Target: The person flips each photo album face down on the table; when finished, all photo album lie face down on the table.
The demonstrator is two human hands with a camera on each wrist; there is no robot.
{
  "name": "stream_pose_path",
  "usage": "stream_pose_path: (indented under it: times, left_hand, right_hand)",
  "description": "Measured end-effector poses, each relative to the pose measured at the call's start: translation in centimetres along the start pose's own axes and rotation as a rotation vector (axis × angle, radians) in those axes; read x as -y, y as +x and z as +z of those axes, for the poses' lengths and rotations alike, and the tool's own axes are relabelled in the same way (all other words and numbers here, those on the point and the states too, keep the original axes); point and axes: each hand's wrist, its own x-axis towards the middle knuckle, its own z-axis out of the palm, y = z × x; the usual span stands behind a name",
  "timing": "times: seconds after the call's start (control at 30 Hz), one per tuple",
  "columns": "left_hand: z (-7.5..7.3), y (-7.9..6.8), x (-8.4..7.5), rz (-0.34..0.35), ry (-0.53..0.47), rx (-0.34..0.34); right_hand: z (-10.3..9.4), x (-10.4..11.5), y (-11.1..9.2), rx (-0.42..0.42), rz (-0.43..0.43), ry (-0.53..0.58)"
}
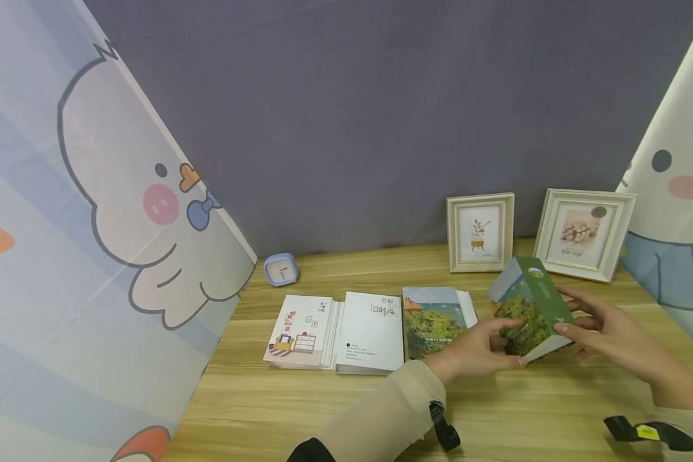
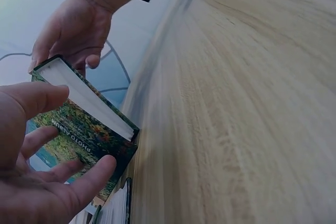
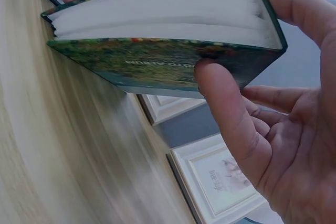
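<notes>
A thick photo album (image 1: 520, 314) with a painted garden cover and green spine stands tilted at the right of the table. My right hand (image 1: 612, 327) grips its spine side, the thumb (image 3: 223, 98) on one cover and other fingers around the spine. On the opposite cover rest the fairly straight, spread fingers of my left hand (image 1: 479, 346). White page edges (image 3: 157, 14) show in the right wrist view. I cannot tell whether its lower edge touches the table. Left of it lies a similar album (image 1: 433, 321), partly behind my left hand.
A white album (image 1: 369, 333) and a pale album with a furniture drawing (image 1: 303, 330) lie further left on the wooden table (image 1: 254, 398). Two framed pictures, a smaller frame (image 1: 480, 232) and a larger frame (image 1: 583, 234), stand at the back right. A blue clock (image 1: 280, 269) stands back left.
</notes>
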Motion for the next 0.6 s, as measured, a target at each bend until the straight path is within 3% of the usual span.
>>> stream_pose_path:
  times: [0.33, 0.6]
  left_hand:
    - [0.42, 0.16, 0.46, -0.006, 0.226, -0.021]
    - [0.55, 0.23, 0.45, -0.043, 0.303, -0.009]
  right_hand:
    - [-0.69, -0.33, -0.43, -0.019, 0.053, -0.14]
    - [-0.78, -0.84, -0.37, 0.011, 0.149, -0.297]
